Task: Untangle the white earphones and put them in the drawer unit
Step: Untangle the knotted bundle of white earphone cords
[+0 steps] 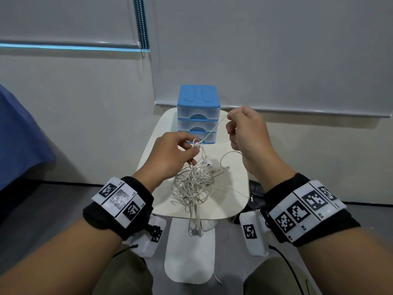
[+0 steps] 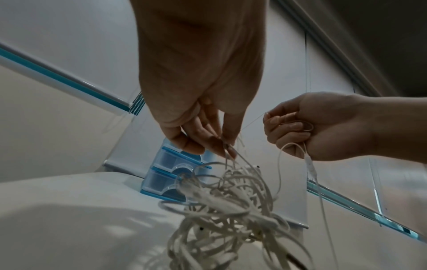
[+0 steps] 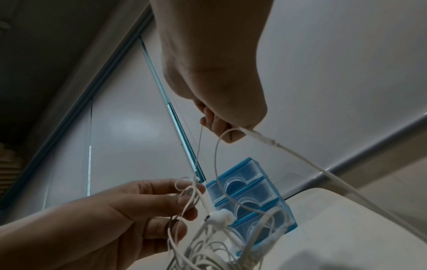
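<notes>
While L hand (image 1: 174, 154) pinching earphones (image 1: 193, 184), R hand (image 1: 246, 133) on taut strand.

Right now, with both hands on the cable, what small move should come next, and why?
Probably the right hand should draw its strand further up and to the right, while the left hand holds the knot. The strand runs taut between the hands, but most of the earphones hang tangled over the table, and the drawer unit is shut.
</notes>
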A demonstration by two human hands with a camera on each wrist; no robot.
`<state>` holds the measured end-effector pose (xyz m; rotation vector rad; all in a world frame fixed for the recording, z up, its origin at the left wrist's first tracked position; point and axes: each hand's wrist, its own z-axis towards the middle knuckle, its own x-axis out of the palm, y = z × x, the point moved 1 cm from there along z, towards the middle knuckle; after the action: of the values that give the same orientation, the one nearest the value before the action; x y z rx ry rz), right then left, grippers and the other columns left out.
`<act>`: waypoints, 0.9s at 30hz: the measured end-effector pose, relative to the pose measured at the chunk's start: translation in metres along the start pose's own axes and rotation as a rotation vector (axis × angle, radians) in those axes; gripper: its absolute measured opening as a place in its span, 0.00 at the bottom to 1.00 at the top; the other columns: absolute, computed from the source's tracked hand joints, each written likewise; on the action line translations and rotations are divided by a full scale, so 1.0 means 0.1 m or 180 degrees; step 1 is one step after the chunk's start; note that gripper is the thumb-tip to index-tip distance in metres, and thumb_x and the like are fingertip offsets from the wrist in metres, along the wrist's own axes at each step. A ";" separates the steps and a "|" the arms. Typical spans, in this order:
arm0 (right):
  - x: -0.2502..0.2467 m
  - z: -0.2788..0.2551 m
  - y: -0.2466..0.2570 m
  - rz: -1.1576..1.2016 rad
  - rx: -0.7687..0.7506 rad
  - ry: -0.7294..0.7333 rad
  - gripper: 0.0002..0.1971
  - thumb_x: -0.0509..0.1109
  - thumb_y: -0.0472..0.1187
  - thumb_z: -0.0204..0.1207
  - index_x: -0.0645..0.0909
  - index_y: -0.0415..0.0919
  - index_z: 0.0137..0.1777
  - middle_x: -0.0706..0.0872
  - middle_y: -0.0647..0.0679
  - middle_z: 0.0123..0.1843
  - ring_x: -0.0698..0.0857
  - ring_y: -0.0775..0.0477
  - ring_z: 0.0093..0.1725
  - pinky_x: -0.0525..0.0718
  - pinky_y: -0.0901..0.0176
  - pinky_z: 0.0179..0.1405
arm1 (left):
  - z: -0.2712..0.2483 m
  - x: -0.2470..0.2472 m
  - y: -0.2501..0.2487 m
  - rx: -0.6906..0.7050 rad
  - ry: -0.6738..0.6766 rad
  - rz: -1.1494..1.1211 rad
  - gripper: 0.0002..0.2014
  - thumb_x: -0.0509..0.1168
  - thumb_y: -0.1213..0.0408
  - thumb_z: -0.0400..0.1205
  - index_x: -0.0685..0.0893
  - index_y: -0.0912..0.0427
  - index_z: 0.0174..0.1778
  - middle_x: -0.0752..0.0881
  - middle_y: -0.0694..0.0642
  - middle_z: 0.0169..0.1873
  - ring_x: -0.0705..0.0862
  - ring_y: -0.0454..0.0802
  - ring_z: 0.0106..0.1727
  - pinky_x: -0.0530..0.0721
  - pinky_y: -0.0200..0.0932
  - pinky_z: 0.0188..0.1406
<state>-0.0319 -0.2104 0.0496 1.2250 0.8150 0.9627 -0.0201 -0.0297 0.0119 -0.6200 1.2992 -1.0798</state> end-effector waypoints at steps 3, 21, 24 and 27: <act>0.02 0.02 0.03 0.0161 0.0051 -0.0249 0.07 0.61 0.39 0.78 0.75 0.46 0.38 0.79 0.49 0.36 0.69 0.49 0.30 0.63 0.57 0.28 | -0.03 -0.01 -0.04 0.0126 0.0007 -0.0066 0.12 0.76 0.68 0.82 0.89 0.50 0.58 0.92 0.54 0.39 0.94 0.49 0.36 0.86 0.55 0.42; -0.18 0.16 0.54 0.1266 -0.0103 -0.0606 0.08 0.54 0.35 0.86 0.70 0.43 0.45 0.92 0.36 0.46 0.94 0.42 0.39 0.66 0.68 0.14 | -0.11 0.07 0.12 0.0354 0.0995 0.0408 0.09 0.81 0.50 0.76 0.92 0.45 0.48 0.78 0.41 0.32 0.73 0.38 0.34 0.74 0.37 0.41; -0.23 0.18 0.71 0.1279 -0.0235 -0.0514 0.09 0.53 0.40 0.90 0.69 0.44 0.47 0.89 0.41 0.31 0.86 0.45 0.24 0.60 0.67 0.18 | -0.12 0.19 0.17 0.0623 0.1284 0.1303 0.20 0.83 0.45 0.71 0.90 0.40 0.57 0.79 0.45 0.42 0.78 0.40 0.43 0.79 0.39 0.50; -0.29 0.23 0.87 0.1176 -0.0486 -0.0603 0.10 0.56 0.41 0.89 0.67 0.46 0.44 0.76 0.47 0.23 0.66 0.49 0.18 0.58 0.67 0.21 | -0.14 0.27 0.23 0.0533 0.1637 0.1845 0.22 0.80 0.39 0.72 0.88 0.38 0.60 0.78 0.45 0.48 0.79 0.43 0.51 0.79 0.43 0.53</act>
<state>-0.0356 -0.2405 0.1395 1.3345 0.3638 1.1614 -0.0297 -0.0417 -0.0230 0.1845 1.6670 -0.8663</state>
